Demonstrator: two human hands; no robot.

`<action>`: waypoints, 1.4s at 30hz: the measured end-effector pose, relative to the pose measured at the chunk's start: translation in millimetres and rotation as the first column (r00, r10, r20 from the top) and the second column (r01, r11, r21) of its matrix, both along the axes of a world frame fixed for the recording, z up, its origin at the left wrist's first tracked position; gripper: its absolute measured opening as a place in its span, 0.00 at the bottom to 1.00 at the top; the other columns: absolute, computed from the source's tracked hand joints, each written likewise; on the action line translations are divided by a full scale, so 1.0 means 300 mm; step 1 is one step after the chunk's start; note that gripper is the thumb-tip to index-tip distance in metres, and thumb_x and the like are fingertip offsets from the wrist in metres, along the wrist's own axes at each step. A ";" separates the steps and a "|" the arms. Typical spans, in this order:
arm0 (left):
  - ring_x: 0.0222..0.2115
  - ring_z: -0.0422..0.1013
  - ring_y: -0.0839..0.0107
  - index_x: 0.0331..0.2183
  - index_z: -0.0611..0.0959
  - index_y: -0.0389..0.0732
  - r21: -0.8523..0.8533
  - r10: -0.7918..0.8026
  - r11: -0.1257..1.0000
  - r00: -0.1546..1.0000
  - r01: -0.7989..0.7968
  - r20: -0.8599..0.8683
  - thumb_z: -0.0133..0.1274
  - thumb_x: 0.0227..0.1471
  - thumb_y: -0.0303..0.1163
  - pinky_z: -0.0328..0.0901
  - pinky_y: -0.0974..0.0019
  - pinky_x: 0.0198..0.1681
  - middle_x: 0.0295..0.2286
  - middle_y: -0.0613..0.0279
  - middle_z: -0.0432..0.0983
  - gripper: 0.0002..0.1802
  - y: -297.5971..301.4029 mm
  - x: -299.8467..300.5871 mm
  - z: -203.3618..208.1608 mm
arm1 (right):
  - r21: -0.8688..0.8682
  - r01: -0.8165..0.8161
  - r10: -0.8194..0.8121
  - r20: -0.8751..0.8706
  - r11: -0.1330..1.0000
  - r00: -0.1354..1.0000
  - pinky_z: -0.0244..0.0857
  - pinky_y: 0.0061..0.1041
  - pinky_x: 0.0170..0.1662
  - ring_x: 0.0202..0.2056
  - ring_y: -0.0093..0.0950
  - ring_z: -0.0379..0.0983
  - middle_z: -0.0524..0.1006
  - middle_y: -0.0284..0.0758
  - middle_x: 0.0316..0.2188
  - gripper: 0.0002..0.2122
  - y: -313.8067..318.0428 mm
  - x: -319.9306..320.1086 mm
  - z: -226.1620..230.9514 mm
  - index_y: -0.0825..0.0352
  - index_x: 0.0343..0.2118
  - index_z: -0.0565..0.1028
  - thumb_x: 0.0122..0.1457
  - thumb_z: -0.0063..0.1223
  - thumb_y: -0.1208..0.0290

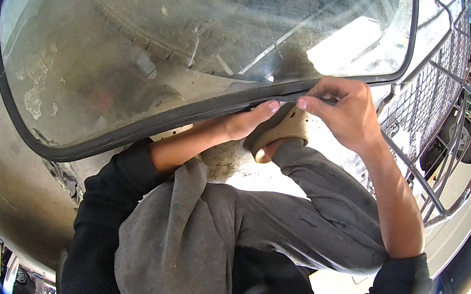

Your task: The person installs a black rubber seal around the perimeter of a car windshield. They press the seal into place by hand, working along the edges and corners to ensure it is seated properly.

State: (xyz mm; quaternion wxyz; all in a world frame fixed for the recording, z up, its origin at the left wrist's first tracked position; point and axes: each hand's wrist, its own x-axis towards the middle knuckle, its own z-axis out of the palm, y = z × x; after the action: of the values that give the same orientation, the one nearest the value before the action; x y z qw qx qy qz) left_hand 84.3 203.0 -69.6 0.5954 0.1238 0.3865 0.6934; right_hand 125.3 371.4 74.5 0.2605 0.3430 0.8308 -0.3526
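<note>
A thin strip point(289, 100) is pinched between the closed thumb and forefinger of the right hand point(342, 115). The thumb of the left hand point(245, 120) is laid against the seal point(190, 121); its other fingers are hidden, so their grip cannot be told. The seal is seated around the edge of the glass point(144, 24), with both hands placed at the near edge, right of centre. Some room is left between that edge and the trousers point(225, 212). Right of the glass, the side is bounded by a rack point(429, 94).
</note>
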 end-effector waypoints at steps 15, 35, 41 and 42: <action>0.22 0.63 0.78 0.29 0.77 0.39 -0.180 0.072 0.981 0.997 -0.067 0.023 0.51 0.53 0.47 0.60 0.72 0.25 0.22 0.68 0.69 0.19 0.006 0.063 -0.036 | 0.240 -0.132 0.116 0.080 0.962 0.990 0.69 0.37 0.29 0.23 0.43 0.74 0.75 0.44 0.17 0.10 -0.076 -0.037 -0.015 0.68 0.21 0.75 0.48 0.57 0.65; 0.21 0.62 0.80 0.26 0.77 0.38 -0.253 -0.011 0.967 0.995 -0.014 -0.097 0.46 0.57 0.43 0.57 0.74 0.25 0.20 0.67 0.71 0.18 0.040 0.078 -0.018 | 0.215 -0.063 0.091 -0.126 0.975 0.988 0.66 0.32 0.26 0.21 0.36 0.72 0.74 0.41 0.16 0.08 -0.017 0.032 -0.033 0.68 0.23 0.75 0.47 0.60 0.68; 0.19 0.61 0.79 0.19 0.73 0.41 -0.272 0.007 0.962 0.997 -0.030 -0.083 0.43 0.56 0.43 0.54 0.72 0.23 0.17 0.67 0.68 0.20 0.050 0.083 0.001 | 0.256 -0.012 0.027 -0.056 0.967 0.998 0.67 0.37 0.26 0.21 0.44 0.73 0.73 0.44 0.15 0.07 -0.057 0.037 -0.056 0.68 0.22 0.72 0.48 0.56 0.70; 0.19 0.61 0.79 0.18 0.72 0.41 -0.274 0.011 0.961 0.996 -0.034 -0.083 0.43 0.56 0.43 0.54 0.72 0.23 0.17 0.67 0.68 0.21 0.051 0.076 0.007 | 0.247 0.005 0.011 -0.062 0.969 0.998 0.67 0.38 0.26 0.21 0.44 0.73 0.73 0.44 0.15 0.07 -0.062 0.040 -0.062 0.68 0.22 0.72 0.48 0.56 0.70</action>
State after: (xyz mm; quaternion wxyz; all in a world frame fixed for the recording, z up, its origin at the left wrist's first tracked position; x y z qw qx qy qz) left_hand 107.1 218.2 -67.5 0.5828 0.0634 0.5043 0.6341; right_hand 137.3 352.8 55.9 0.1900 0.3604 0.8765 -0.2566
